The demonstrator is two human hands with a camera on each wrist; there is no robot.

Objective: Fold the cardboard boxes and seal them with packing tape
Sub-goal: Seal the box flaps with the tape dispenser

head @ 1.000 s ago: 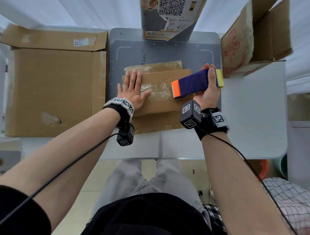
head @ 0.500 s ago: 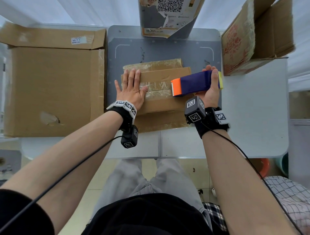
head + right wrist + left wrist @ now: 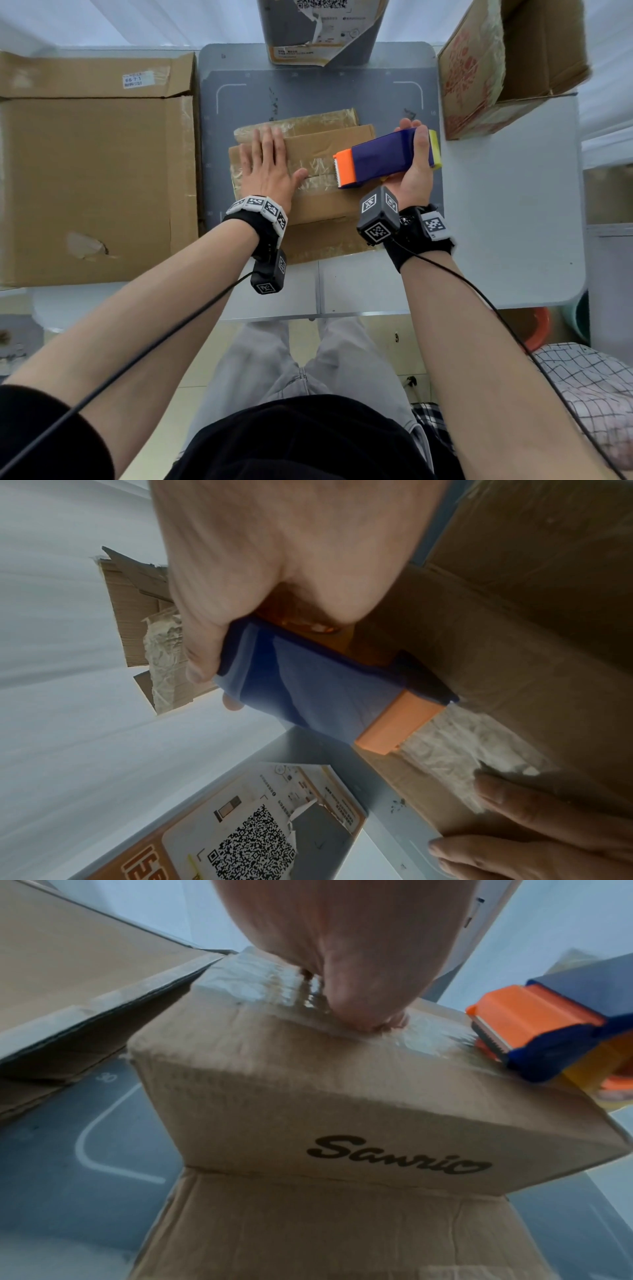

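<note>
- Cardboard box (image 3: 318,178), mid-frame: sealing step; left hand (image 3: 270,168) presses flat on its taped top.
- Right hand (image 3: 412,171) grasps tape dispenser (image 3: 387,157); next, probably lay tape along the seam.

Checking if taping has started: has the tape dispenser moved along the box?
No: the tape dispenser keeps its orange end equally far from the small box far right corner.

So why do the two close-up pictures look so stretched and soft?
Left wrist view: wide lens bulges the small box, palm blurred close up. Right wrist view: tilted, tape dispenser soft against bright white. Head view: sharper, edges curve outward.
</note>
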